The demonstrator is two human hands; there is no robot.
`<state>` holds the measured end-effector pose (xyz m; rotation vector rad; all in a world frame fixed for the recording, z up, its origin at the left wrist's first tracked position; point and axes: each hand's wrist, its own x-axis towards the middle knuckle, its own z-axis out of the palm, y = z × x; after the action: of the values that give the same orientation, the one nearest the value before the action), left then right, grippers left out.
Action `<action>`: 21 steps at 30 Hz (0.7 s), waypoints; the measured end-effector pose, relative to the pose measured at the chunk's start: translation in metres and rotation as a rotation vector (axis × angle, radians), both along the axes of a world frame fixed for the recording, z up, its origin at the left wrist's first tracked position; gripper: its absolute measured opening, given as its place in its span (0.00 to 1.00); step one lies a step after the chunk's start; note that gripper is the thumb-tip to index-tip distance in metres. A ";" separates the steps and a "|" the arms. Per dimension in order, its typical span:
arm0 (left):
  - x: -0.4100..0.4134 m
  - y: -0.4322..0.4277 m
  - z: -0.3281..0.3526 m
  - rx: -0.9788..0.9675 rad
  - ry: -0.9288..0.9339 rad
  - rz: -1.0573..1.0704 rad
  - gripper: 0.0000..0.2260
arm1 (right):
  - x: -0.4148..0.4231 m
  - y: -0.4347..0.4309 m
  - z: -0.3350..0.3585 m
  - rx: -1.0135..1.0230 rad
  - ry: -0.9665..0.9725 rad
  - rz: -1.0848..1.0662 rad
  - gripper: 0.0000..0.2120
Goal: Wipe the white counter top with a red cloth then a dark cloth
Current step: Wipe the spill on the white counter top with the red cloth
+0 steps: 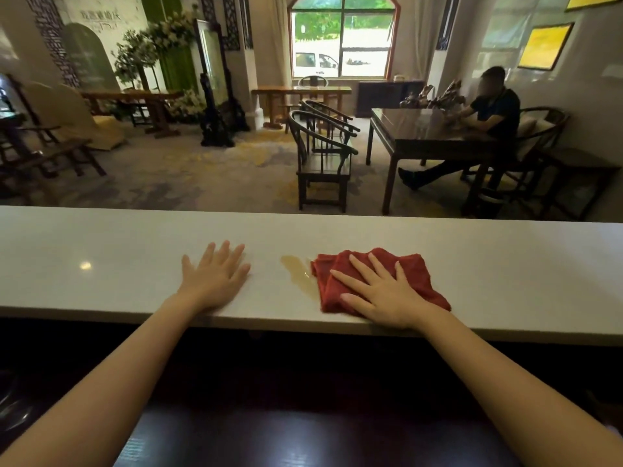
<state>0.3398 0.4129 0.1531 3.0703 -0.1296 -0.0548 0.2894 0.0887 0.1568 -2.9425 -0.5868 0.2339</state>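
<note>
A long white counter top point(488, 264) runs across the view. A folded red cloth point(414, 274) lies on it right of centre, near the front edge. My right hand point(381, 291) rests flat on the cloth, fingers spread, pressing it down. A brownish wet spill point(298, 271) streaks the counter just left of the cloth, touching its left edge. My left hand point(214, 276) lies flat on the bare counter to the left of the spill, fingers apart, holding nothing. No dark cloth is in view.
Below the counter's front edge is a dark wooden surface point(303, 433). Beyond the counter are dark wooden chairs point(323, 156) and a table point(428, 133) where a person point(495, 112) sits. The counter stretches bare to both sides.
</note>
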 end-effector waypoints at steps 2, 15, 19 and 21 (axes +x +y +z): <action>0.000 0.003 -0.009 -0.031 0.000 -0.006 0.26 | -0.002 0.011 -0.002 0.026 -0.028 0.007 0.24; 0.008 0.006 -0.020 -0.067 -0.055 -0.011 0.24 | 0.022 0.078 -0.001 0.061 -0.038 -0.094 0.36; 0.008 0.004 -0.020 -0.061 -0.050 -0.002 0.24 | 0.031 0.090 0.000 0.040 -0.023 -0.121 0.37; 0.008 0.003 -0.020 -0.055 -0.044 0.005 0.24 | 0.033 0.094 0.000 0.032 -0.019 -0.135 0.37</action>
<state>0.3478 0.4161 0.1330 3.0178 -0.1243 0.0158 0.3229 0.1831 0.1569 -2.9409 -0.3878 0.1811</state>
